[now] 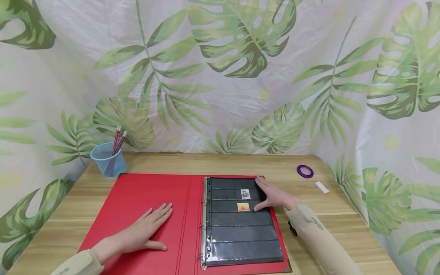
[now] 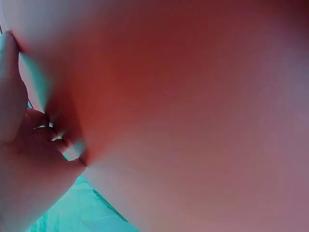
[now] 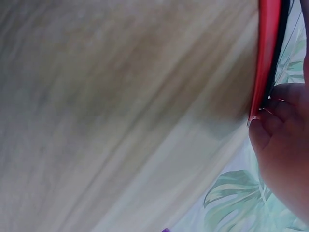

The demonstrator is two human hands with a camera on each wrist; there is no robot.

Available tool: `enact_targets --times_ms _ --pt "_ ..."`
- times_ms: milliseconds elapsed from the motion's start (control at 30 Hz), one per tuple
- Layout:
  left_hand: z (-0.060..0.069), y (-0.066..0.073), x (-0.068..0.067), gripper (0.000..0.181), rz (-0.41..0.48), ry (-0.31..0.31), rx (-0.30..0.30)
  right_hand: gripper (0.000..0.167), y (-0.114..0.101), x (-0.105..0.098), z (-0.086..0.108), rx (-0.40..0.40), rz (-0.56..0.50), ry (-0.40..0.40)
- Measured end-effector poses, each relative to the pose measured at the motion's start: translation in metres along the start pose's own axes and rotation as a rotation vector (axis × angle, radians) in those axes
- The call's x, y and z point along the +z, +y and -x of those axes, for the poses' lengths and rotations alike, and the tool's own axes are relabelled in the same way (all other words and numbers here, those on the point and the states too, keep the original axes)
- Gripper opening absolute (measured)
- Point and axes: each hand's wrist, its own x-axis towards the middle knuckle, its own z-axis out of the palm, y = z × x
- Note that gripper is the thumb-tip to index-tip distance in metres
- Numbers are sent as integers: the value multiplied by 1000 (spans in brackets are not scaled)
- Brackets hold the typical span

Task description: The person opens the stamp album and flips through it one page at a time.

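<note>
A red ring binder (image 1: 144,191) lies spread open on the table. My left hand (image 1: 141,231) rests flat on its left cover, fingers straight and thumb out to the side. On the right side, metal rings hold black stamp pages (image 1: 240,233) with clear strip pockets. A grey-and-white stamp (image 1: 245,194) sits in an upper strip, with an orange-yellow stamp (image 1: 243,207) in the strip below. My right hand (image 1: 276,195) touches the pages' upper right edge, fingers extended and thumb beside the orange-yellow stamp. In the right wrist view, its fingertips meet the binder's red edge (image 3: 267,53).
A blue mesh cup (image 1: 111,164) with red pencils (image 1: 119,143) stands at the table's back left. At the back right lie a purple tape roll (image 1: 304,171) and a white eraser (image 1: 322,187). A small black object (image 1: 292,228) is partly hidden under the right forearm. Leaf-patterned cloth hangs behind.
</note>
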Motion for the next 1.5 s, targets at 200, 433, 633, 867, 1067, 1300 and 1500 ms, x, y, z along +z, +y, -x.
enact_targets --times_ms 200,433,633,867,1067,1300,1500 --pt "3 -1 2 103 43 6 -14 120 -3 0 1 -2 -6 5" --pt "3 -1 3 103 65 14 -6 117 -5 0 1 -9 -8 18" --pt "3 -3 5 103 47 32 15 115 -7 0 2 -18 -2 26" --pt "3 -3 5 102 32 30 2 112 -5 1 2 -27 -15 43" --pt "3 -4 6 101 23 21 -11 110 -4 1 1 -45 -10 54" --pt "3 -4 8 100 45 31 -5 106 -5 2 4 -84 31 106" --pt "1 -4 7 102 28 16 -7 102 -6 5 6 -96 81 172"
